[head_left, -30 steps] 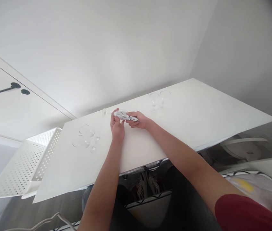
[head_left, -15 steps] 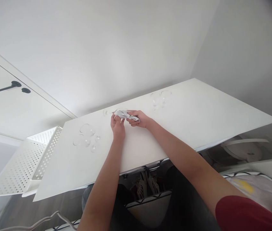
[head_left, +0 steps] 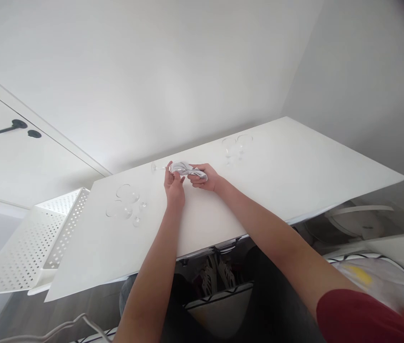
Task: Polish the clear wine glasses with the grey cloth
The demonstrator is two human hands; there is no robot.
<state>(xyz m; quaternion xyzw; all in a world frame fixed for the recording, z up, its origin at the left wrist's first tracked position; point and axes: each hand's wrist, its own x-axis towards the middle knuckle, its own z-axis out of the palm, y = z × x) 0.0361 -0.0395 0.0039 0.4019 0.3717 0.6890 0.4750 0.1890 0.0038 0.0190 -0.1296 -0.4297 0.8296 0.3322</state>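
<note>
Above the white table, my left hand (head_left: 175, 184) is closed around a clear stemmed glass (head_left: 154, 167), whose foot points left. My right hand (head_left: 203, 177) grips a pale grey-white cloth (head_left: 199, 175), part of which lies in or against the bowl of the glass. The cloth and fingers hide most of the bowl. Two clear stemmed glasses stand left of my hands, one a little behind (head_left: 127, 193) and one nearer me (head_left: 119, 209). Behind my right hand, to the right, are two more clear glasses (head_left: 237, 146), faint against the white top.
A white table (head_left: 295, 171) spans the view, its back edge along a pale wall. White perforated racks (head_left: 26, 247) stand at its left end. A door handle (head_left: 8, 127) is at the far left. Shoes (head_left: 216, 276) show below the table, and a patterned quilted cover (head_left: 377, 271) lies at lower right.
The cloth has shifted and bunched around the glass bowl, and my left fingers have changed position slightly. More of the stem shows. The view has moved a little.
</note>
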